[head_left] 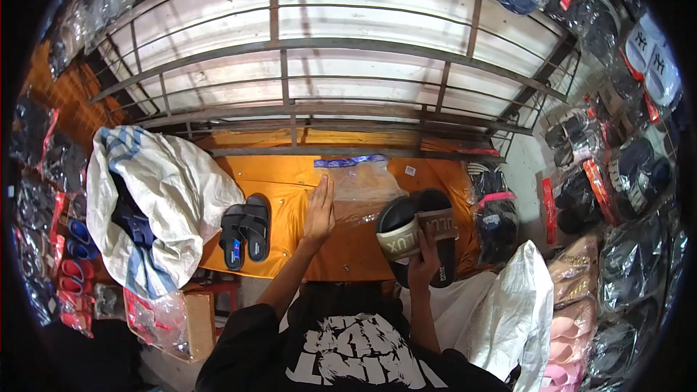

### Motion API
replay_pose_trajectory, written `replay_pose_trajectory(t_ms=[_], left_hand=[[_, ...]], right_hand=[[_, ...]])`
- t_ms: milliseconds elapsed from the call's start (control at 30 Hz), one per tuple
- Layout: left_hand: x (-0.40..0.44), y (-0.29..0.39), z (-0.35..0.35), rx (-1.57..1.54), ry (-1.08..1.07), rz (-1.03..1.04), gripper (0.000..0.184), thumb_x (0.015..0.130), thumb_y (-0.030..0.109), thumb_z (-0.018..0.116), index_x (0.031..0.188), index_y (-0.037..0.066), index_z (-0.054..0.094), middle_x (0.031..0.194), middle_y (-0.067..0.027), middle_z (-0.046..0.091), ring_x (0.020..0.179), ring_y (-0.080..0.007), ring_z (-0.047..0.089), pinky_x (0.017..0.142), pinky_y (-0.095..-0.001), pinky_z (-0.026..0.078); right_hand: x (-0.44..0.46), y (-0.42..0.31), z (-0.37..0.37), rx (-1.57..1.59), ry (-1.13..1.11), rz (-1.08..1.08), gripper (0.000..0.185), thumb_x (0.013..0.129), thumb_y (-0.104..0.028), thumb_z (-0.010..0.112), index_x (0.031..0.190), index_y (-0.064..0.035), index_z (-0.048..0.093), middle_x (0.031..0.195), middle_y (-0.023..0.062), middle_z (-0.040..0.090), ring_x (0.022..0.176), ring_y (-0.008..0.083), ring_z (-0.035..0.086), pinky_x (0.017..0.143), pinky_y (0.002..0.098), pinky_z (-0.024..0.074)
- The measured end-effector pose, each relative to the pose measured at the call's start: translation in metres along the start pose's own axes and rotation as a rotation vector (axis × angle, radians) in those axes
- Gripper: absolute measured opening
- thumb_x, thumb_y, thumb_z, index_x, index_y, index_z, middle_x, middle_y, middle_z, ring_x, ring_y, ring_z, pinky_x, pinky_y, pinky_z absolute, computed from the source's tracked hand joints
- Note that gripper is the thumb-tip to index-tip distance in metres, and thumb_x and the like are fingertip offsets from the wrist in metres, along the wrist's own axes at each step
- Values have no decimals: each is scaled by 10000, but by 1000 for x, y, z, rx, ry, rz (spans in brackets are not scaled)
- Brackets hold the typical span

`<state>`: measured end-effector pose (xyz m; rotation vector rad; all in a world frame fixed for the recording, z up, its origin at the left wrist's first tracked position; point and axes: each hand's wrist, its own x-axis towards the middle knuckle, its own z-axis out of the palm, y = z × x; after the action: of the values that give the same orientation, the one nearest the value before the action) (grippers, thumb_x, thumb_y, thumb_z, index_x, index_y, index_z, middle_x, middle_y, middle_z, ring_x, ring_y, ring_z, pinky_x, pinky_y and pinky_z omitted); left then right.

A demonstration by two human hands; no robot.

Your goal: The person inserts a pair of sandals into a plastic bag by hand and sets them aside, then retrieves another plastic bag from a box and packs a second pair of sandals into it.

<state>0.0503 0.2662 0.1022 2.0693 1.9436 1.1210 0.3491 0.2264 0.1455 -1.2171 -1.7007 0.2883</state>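
My right hand (424, 260) is closed on a pair of black slides (399, 238) with wide straps, one strap gold with light lettering. They overlap at the right part of the orange cloth-covered surface (276, 174). My left hand (319, 210) is raised over the middle of that surface with its fingers stretched out, at the left edge of a clear plastic bag (367, 185) with a blue strip along its top. Left of my left hand lies a pair of black two-strap sandals (245, 231), one with a blue tag.
A white woven sack (181, 174) with dark footwear inside stands at the left. Metal bars (290, 47) rise behind the surface. Bagged footwear (573, 138) hangs at the right, with more at the far left. Another white sack (519, 312) lies at the lower right, beside pink bagged footwear (573, 334).
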Motion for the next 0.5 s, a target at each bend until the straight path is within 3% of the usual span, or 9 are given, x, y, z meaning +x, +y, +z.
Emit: replay_pose_trajectory(t_ms=[67,167,333,500], left_hand=[[7,8,4,18,3,31,579,979,25,481,1543,-18,355,1614,-270,308,1469,-446,334,1209,-504,274],[16,18,5,-71,-103,41,630,947,67,498,1551,-18,342,1634,-238,288,1488,-412,321,1223,-519,250],[21,10,10,-278,-239,-106,530,1047,201,464,1529,-11,403,1617,-251,327,1485,-407,332,1230,-433,250],[20,10,12,-454,-306,-109,516,1096,286,419,1525,-2,420,1612,-244,345,1485,-395,344,1224,-431,262]], right_hand=[[-9,4,4,-21,-8,4,462,882,104,521,1310,-6,659,1434,197,593,1351,376,549,1124,456,426],[-17,2,8,-10,-129,19,464,842,116,533,1267,-12,668,1416,198,602,1340,397,549,1119,457,430],[-27,3,10,90,-179,45,533,818,118,517,1307,-39,657,1419,161,610,1347,388,543,1130,465,420],[-24,-3,6,134,-322,40,515,815,121,528,1285,-37,666,1405,144,624,1331,357,564,1102,452,453]])
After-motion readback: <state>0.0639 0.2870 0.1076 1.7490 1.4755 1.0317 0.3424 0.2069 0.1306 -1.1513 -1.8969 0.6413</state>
